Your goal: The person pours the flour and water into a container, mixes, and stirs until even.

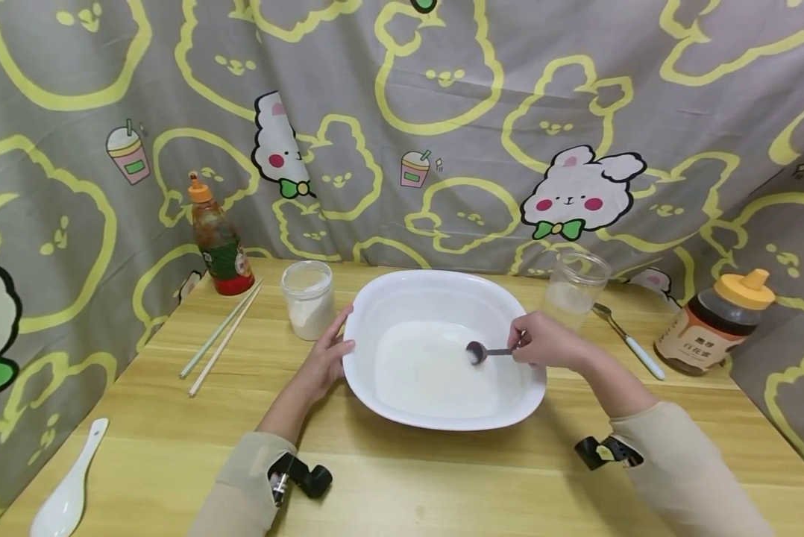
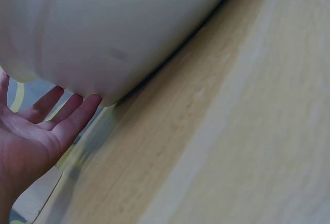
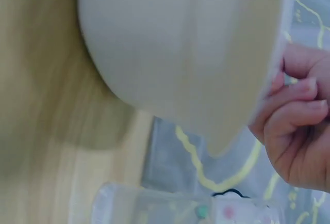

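1 left hand [image 1: 324, 364] spread against 1 smooth white oval bowl [image 1: 435, 297], 1 right hand [image 1: 547, 341] pinching 1 dark spoon [image 1: 485, 352], 1 clear jar [image 1: 310, 307] beyond left hand

White basin [image 1: 435, 298], near side: a bare strip of surface [image 1: 456, 485] is left between the sleeves [image 1: 677, 447].
Left rim: blocked by the left grip [image 1: 324, 358], with the jar [image 1: 309, 309] placed near.
Right rim: crossed by the right grip [image 1: 546, 341] and dark spoon [image 1: 476, 353], with the glass [image 1: 570, 298] placed close behind.
Basin middle: left open from above.
Far side: closed off by the curtain [image 1: 348, 74].
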`<state>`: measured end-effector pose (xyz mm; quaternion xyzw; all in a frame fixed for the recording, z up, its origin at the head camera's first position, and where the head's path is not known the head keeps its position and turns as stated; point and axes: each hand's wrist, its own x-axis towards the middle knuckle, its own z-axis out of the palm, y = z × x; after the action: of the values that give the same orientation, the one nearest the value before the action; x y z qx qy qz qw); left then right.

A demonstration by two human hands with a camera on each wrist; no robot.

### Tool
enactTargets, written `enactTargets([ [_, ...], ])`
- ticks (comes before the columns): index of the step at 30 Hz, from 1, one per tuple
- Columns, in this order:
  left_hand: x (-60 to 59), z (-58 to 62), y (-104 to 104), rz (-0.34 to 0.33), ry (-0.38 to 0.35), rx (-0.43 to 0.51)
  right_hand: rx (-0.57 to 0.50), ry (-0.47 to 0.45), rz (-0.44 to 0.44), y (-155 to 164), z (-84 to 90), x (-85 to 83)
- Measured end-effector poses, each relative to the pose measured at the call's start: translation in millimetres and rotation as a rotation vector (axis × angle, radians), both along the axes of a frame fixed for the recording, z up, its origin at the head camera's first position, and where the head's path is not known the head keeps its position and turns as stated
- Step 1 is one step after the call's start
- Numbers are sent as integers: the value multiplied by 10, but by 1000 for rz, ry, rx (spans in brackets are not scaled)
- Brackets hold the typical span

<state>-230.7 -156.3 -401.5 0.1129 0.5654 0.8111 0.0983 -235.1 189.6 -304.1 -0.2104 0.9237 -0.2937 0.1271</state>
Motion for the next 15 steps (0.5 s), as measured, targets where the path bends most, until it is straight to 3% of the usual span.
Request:
enactTargets([
  [5,3,-5,-5,3,4,5,3,-65,182,95,83,76],
  [8,3,-6,-5,2,7,4,-25,-150,270,117,114,102],
  [15,2,-9,-2,4,6,-4,-118,-300,364,-62,17,54],
])
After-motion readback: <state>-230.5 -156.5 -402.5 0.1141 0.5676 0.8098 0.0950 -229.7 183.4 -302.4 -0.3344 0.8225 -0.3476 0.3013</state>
